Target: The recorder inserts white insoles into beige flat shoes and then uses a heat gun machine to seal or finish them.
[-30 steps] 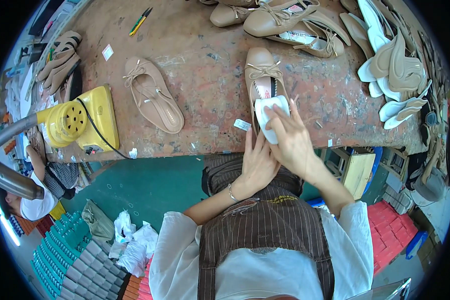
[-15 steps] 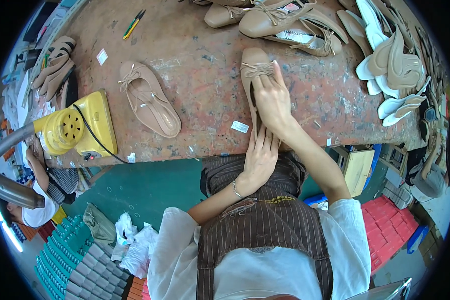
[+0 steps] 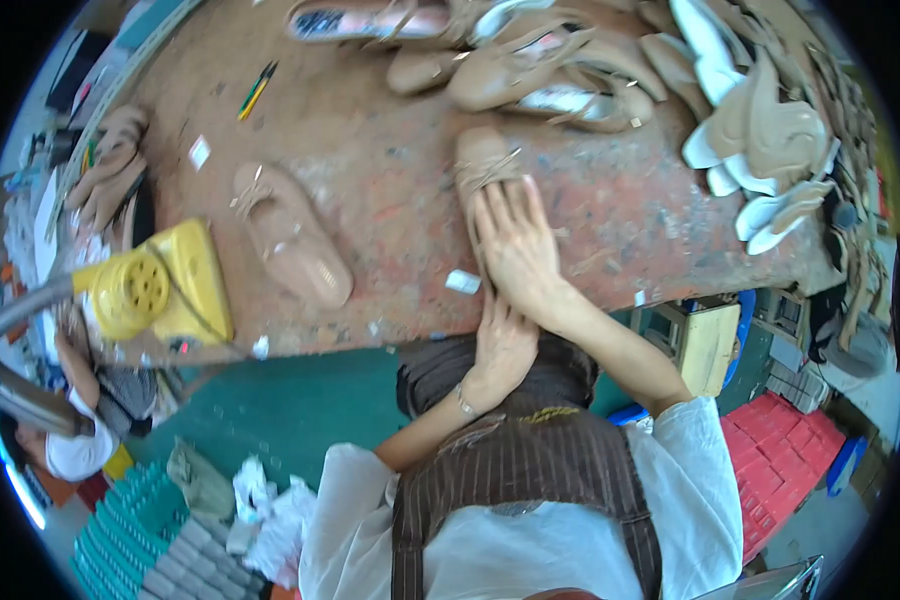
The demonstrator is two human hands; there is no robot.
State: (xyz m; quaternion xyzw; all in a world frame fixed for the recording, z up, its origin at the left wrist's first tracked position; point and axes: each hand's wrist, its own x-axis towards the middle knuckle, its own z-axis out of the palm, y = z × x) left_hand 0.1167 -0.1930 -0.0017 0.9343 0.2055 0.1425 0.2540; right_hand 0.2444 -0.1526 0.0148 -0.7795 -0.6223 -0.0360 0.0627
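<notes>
White insole was in the right hand 1 s ago; now it's out of sight and that hand lies over the shoe, whole view slid a bit too. Clock from the worked shoe: bench [image 3: 390, 210] under it all, striped apron [image 3: 530, 455] at 6, shoe pile [image 3: 515, 75] at 12 to 1, second shoe [image 3: 295, 240] at 9, yellow device [image 3: 202, 285] beyond that. Worked shoe [image 3: 480, 148] sits near the bench's front edge, toe at 12, heel at 6. Right hand [image 3: 515, 245]: fingers straight, slightly apart, over the opening, not closed on anything I can see. Left hand [image 3: 505, 348]: at the heel end, tips under the right wrist, can't tell if it grips. Looks like a press-in step: I'd brace the heel, press flat from toe back, keep edges even, avoid rucking the lining. Writing: yellow apron lettering [image 3: 542, 413] and the second shoe's heel stamp [image 3: 327, 270] both too blurred; white label [image 3: 462, 281] at 6 to 7, just beside the shoe, no legible print
</notes>
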